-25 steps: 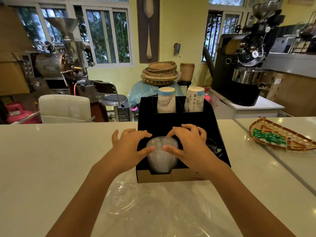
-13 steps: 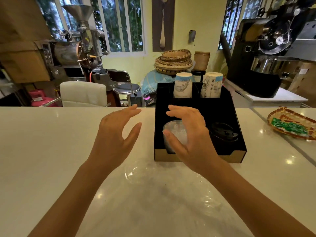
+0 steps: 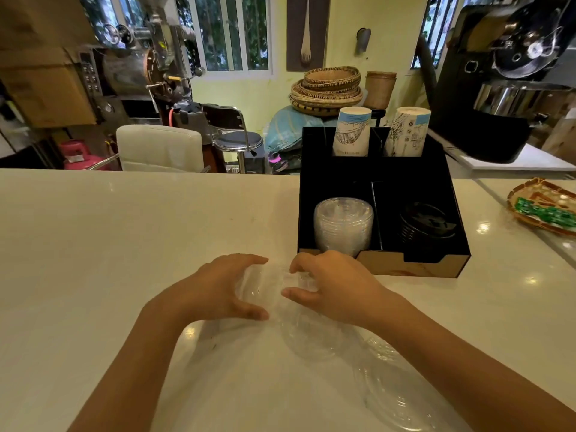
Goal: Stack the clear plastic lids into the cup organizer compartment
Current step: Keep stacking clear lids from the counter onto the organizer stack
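Clear plastic lids (image 3: pixel 343 224) stand as a nested pile in the front left compartment of the black cup organizer (image 3: pixel 455 210), reaching up to about the level of the divider beside them. More loose clear lids (image 3: pixel 314 341) lie spread on the white tabletop (image 3: pixel 124 244) in front of the organizer, some under the person's forearms and hard to tell apart because they are transparent. One loose lid (image 3: pixel 268 285) sits between the two hands. The left hand (image 3: pixel 218 291) curves around its left edge, thumb and fingers spread wide and touching the rim. The right hand (image 3: pixel 336 285) meets it from the other side, its fingers (image 3: pixel 300 265) and thumb closed narrowly on the lid's right edge, just in front of the organizer's pale front wall. Whether the lid is lifted off the tabletop cannot be told.

In the front right compartment lies a stack of black lids (image 3: pixel 425 224). The two rear compartments each hold a column of printed paper cups (image 3: pixel 352 130), the right one leaning slightly. A woven tray (image 3: pixel 542 207) with something green in it rests on the tabletop to the right, well apart from the organizer.
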